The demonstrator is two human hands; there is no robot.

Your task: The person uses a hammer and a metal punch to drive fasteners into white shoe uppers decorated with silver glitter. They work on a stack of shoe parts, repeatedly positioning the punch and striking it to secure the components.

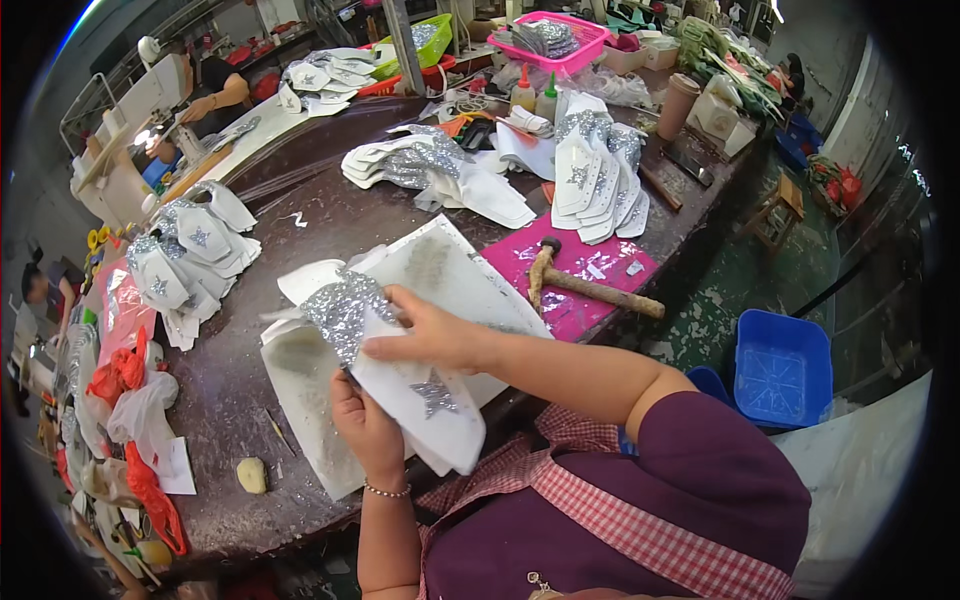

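Over the worktable I hold a white shoe upper (395,385) with silver glitter and a glitter star, apparently one of several layered together. My left hand (368,425), a beaded bracelet at its wrist, is closed on the lower left edge. A small dark bit shows by its thumb; I cannot make out what it is. From the right, my right hand (425,330) grips the glittery part, thumb on top. Beneath lies a smudged white board (420,262); the bundle hides part of it.
A hammer (600,290) rests on a magenta sheet (510,258) at the right. Stacked shoe uppers lie at the left (190,255), the back (430,165) and the back right (590,175). Near the front left is a pale stone-like lump (252,475). A blue bin (783,368) stands on the floor.
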